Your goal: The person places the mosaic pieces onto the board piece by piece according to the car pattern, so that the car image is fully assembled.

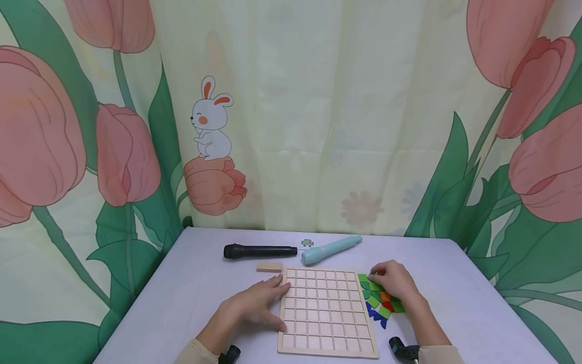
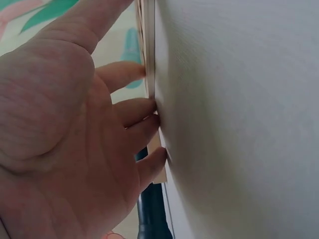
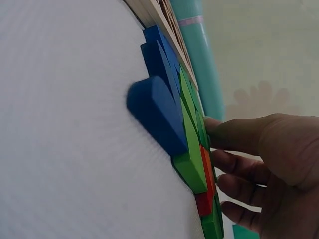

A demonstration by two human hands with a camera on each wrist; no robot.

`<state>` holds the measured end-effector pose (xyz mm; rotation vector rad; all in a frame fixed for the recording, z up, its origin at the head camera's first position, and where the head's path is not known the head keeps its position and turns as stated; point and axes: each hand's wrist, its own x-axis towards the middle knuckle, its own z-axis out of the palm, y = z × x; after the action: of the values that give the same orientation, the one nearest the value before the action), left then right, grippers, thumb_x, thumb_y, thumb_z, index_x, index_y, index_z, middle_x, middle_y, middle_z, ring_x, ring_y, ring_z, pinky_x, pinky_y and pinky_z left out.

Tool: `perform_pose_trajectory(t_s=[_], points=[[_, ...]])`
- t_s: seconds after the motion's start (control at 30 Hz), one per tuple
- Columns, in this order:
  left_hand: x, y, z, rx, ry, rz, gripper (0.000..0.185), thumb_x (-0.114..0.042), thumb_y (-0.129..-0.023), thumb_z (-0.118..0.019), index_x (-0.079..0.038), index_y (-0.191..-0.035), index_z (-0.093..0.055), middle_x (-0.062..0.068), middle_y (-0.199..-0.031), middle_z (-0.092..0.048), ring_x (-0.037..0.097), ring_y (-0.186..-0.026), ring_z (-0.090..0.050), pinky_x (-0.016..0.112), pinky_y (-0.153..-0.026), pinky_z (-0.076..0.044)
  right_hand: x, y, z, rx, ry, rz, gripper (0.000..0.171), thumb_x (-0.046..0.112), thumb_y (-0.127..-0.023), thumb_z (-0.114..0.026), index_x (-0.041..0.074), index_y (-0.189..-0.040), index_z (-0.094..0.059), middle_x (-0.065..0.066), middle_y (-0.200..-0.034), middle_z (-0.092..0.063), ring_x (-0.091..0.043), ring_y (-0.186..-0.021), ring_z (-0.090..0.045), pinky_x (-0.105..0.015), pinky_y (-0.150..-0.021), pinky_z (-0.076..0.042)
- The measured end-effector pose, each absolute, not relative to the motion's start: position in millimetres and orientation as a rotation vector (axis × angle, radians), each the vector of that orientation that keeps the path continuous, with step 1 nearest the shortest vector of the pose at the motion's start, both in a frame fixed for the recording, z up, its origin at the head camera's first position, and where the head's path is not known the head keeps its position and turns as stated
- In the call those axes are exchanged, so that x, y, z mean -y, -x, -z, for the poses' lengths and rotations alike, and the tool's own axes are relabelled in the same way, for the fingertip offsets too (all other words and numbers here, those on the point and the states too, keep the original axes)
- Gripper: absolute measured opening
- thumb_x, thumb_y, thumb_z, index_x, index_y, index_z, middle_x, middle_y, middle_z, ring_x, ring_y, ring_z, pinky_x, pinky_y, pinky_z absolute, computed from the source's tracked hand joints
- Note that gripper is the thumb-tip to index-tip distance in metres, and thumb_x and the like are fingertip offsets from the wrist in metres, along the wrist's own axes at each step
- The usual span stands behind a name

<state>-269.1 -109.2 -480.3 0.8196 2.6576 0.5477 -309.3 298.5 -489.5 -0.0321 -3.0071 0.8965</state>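
At the near edge of the white table (image 1: 191,293), beige sleeves (image 1: 200,351) come in, a black device (image 1: 403,350) at the right wrist. Mid-table lies a square pale wooden grid board (image 1: 325,311). The left hand (image 1: 254,306) is spread along its left edge, thumb nearer, fingers farther, touching the rim. Just right of the board lie flat coloured pieces: pointed blue pieces (image 1: 376,314) nearest, then a red piece (image 1: 388,306) and an orange piece (image 1: 385,297) among green pieces (image 1: 374,302). Over their far part the right hand (image 1: 396,282) bends its fingers, tips at the green ones; whether it pinches one I cannot tell. Farther, left of centre, sit a small wooden block (image 1: 269,267) and a black microphone-shaped rod (image 1: 260,252); right of these, a pale teal rod (image 1: 332,250) and a small picture card (image 1: 307,241). Behind hangs a tulip-and-rabbit curtain (image 1: 318,126).
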Motion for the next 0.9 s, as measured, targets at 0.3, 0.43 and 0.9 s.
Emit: perform_pose_trajectory(t_s=[0.3,0.43,0.9], points=[[108,269,482,-2.652,-0.813,-0.558,0.105,-0.066,-0.075,-0.084,-0.025,-0.161,-0.040,0.011,-0.173,-0.024,0.033,-0.160,-0.026,0.057,-0.128,-0.027,-298,309,491,2.970,-0.021,-0.969,0.014,0.014,-0.093,-0.077,0.008,-0.105,-0.070,-0.003,-0.091,-0.066,-0.021,-0.084,-0.056,-0.035,-0.077,-0.052],[109,271,484,-2.656,-0.833,-0.563,0.106,-0.067,-0.075,-0.083,-0.025,-0.162,-0.040,0.011,-0.173,-0.024,0.033,-0.160,-0.026,0.057,-0.128,-0.027,-295,309,490,2.941,-0.024,-0.997,0.015,0.011,-0.093,-0.077,0.008,-0.103,-0.066,-0.004,-0.088,-0.063,-0.021,-0.084,-0.055,-0.033,-0.074,-0.049],[110,269,480,-2.640,-0.766,-0.565,0.103,-0.065,-0.075,-0.084,-0.028,-0.161,-0.041,0.010,-0.174,-0.024,0.034,-0.160,-0.025,0.059,-0.128,-0.026,-266,306,469,2.680,-0.231,-1.235,0.019,0.007,-0.101,-0.066,0.006,-0.119,-0.072,-0.008,-0.102,-0.072,-0.026,-0.085,-0.071,-0.023,-0.073,-0.062]])
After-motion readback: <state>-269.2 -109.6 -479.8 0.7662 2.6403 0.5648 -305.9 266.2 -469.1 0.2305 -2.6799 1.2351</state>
